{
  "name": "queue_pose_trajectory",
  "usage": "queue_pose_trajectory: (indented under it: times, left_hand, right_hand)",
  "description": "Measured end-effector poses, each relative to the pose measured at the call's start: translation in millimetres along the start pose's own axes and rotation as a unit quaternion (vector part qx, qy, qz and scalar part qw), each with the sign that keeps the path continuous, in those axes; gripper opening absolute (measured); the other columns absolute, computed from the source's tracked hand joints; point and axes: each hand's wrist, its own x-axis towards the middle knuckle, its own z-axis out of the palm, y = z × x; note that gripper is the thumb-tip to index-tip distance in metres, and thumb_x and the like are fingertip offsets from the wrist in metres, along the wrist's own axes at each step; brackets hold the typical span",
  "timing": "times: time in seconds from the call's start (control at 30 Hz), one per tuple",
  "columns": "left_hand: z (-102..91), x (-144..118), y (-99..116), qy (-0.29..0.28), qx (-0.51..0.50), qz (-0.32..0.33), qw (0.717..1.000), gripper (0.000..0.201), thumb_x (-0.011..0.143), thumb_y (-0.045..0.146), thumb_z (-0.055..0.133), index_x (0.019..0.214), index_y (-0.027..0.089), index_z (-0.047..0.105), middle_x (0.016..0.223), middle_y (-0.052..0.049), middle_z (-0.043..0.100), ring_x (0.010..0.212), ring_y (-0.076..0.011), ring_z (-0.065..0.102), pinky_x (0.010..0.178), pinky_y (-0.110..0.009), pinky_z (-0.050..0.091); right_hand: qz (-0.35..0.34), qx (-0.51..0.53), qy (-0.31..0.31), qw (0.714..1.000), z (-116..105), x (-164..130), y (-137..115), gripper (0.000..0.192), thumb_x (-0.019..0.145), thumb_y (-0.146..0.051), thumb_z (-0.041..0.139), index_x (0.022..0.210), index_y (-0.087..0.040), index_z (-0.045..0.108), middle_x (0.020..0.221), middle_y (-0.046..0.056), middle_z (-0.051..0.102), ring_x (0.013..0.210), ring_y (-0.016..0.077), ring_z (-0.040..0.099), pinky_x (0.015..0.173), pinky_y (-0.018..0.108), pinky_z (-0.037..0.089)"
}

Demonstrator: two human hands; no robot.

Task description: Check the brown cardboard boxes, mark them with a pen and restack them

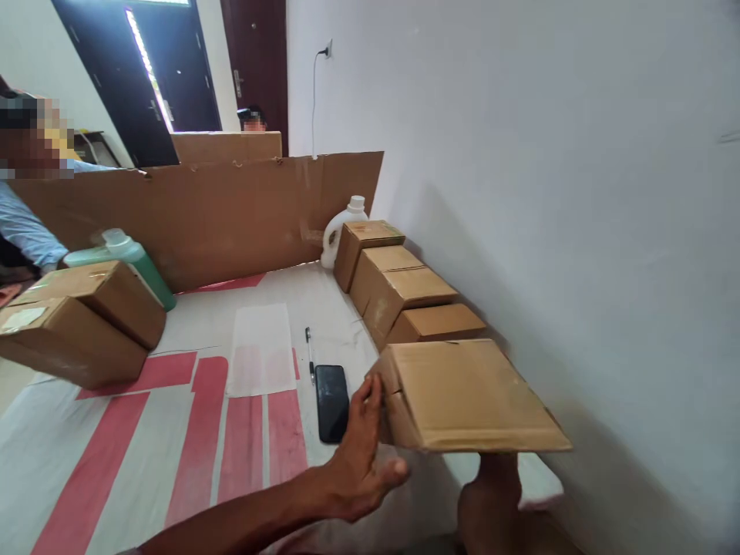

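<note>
1. Daylight fills the room, bright and even; the strongest source is the glass strip in the dark door (147, 65) at the far left, blown out to pure white
2. The white wall (549, 193) on the right is evenly lit, with a soft grey shadow along its foot behind the row of boxes (398, 289)
3. The cardboard box (468, 393) held up in front casts a dim shadow below itself, where the right hand (491, 501) sits dark
4. The left hand (361, 455) is slightly motion-blurred
5. Wide-angle distortion tilts and bends the edges; the green bottle (124, 254) looks soft
</note>
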Motion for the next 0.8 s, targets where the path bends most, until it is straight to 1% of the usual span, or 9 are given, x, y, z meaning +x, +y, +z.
queue_pose_trajectory:
  times: [0.07, 0.17, 0.23, 0.3, 0.37, 0.43, 0.57, 0.67, 0.8]
  left_hand:
    - [-30.2, -42.4, -4.3, 0.087, 0.021, -0.023, 0.996, 0.096, 0.096, 0.072, 0.04, 0.166, 0.023, -0.005, 0.175, -0.008, -0.003, 0.16, -0.0324, -0.009, 0.13, -0.056, 0.001]
    - [-84.2, -96.2, -26.4, 0.259, 0.072, -0.126, 0.955, 0.082, 0.099, 0.07, 0.034, 0.165, 0.025, 0.018, 0.173, -0.01, 0.021, 0.161, -0.0305, 0.001, 0.13, -0.054, 0.006]
    - [-119.3, -123.0, -42.9, 0.369, 0.115, -0.158, 0.909, 0.082, 0.097, 0.074, 0.031, 0.163, 0.024, 0.028, 0.169, -0.012, 0.03, 0.161, -0.0308, 0.008, 0.13, -0.055, 0.008]
    - [-148.2, -143.7, -55.1, 0.426, 0.144, -0.179, 0.875, 0.083, 0.096, 0.076, 0.027, 0.16, 0.024, 0.033, 0.167, -0.013, 0.033, 0.16, -0.0316, 0.012, 0.129, -0.057, 0.009]
    - [-167.7, -159.5, -62.4, 0.439, 0.156, -0.202, 0.862, 0.082, 0.096, 0.076, 0.024, 0.159, 0.025, 0.036, 0.166, -0.014, 0.036, 0.16, -0.0321, 0.015, 0.129, -0.059, 0.009]
    - [-178.1, -170.6, -67.0, 0.46, 0.155, -0.21, 0.849, 0.079, 0.098, 0.074, 0.025, 0.159, 0.025, 0.036, 0.163, -0.014, 0.039, 0.158, -0.0314, 0.021, 0.129, -0.058, 0.013]
    - [-182.4, -177.7, -74.1, 0.491, 0.124, -0.219, 0.834, 0.073, 0.098, 0.071, 0.033, 0.149, 0.021, 0.051, 0.149, -0.016, 0.057, 0.145, -0.0339, 0.046, 0.122, -0.057, 0.033]
    - [-181.4, -171.4, -73.5, 0.475, 0.102, -0.224, 0.845, 0.071, 0.101, 0.068, 0.028, 0.142, 0.02, 0.058, 0.137, -0.016, 0.065, 0.133, -0.0341, 0.056, 0.114, -0.055, 0.042]
    - [-183.0, -157.8, -58.1, 0.428, 0.127, -0.172, 0.878, 0.059, 0.105, 0.056, 0.032, 0.152, 0.023, 0.048, 0.136, -0.014, 0.062, 0.125, -0.0285, 0.059, 0.105, -0.048, 0.049]
  right_hand:
    - [-0.013, 0.03, -0.036, 0.999, 28.7, -16.0, -39.5, 0.056, 0.098, -0.059, 0.043, 0.129, -0.017, 0.063, 0.123, 0.017, 0.065, 0.122, 0.036, 0.055, 0.103, 0.053, 0.041]
    - [-0.014, 0.135, -0.185, 0.973, 90.8, -49.4, -96.4, 0.053, 0.099, -0.057, 0.049, 0.134, -0.02, 0.06, 0.125, 0.015, 0.066, 0.118, 0.0327, 0.06, 0.1, 0.049, 0.046]
    - [-0.019, 0.198, -0.287, 0.937, 134.1, -76.5, -117.2, 0.049, 0.1, -0.054, 0.05, 0.136, -0.023, 0.059, 0.129, 0.013, 0.067, 0.121, 0.0312, 0.062, 0.1, 0.047, 0.05]
    - [-0.008, 0.234, -0.359, 0.903, 171.7, -102.2, -120.0, 0.048, 0.101, -0.052, 0.05, 0.139, -0.026, 0.059, 0.135, 0.012, 0.066, 0.126, 0.0302, 0.061, 0.101, 0.046, 0.053]
    - [0.007, 0.243, -0.404, 0.882, 199.4, -120.1, -110.2, 0.049, 0.1, -0.051, 0.052, 0.143, -0.028, 0.057, 0.143, 0.011, 0.062, 0.133, 0.0299, 0.058, 0.106, 0.048, 0.052]
    - [0.013, 0.233, -0.429, 0.873, 215.5, -127.3, -97.5, 0.052, 0.1, -0.05, 0.054, 0.146, -0.027, 0.055, 0.15, 0.011, 0.057, 0.14, 0.03, 0.052, 0.115, 0.052, 0.045]
    - [0.005, 0.204, -0.474, 0.857, 221.0, -121.9, -90.7, 0.054, 0.101, -0.052, 0.05, 0.147, -0.024, 0.055, 0.15, 0.013, 0.058, 0.14, 0.0303, 0.052, 0.118, 0.052, 0.04]
    - [0.002, 0.195, -0.477, 0.857, 215.8, -114.2, -100.8, 0.051, 0.1, -0.052, 0.052, 0.141, -0.023, 0.06, 0.138, 0.011, 0.066, 0.127, 0.0294, 0.062, 0.107, 0.046, 0.05]
    - [0.036, 0.164, -0.433, 0.885, 210.9, -95.2, -116.0, 0.05, 0.098, -0.06, 0.05, 0.114, -0.019, 0.072, 0.103, 0.009, 0.076, 0.092, 0.027, 0.069, 0.08, 0.036, 0.054]
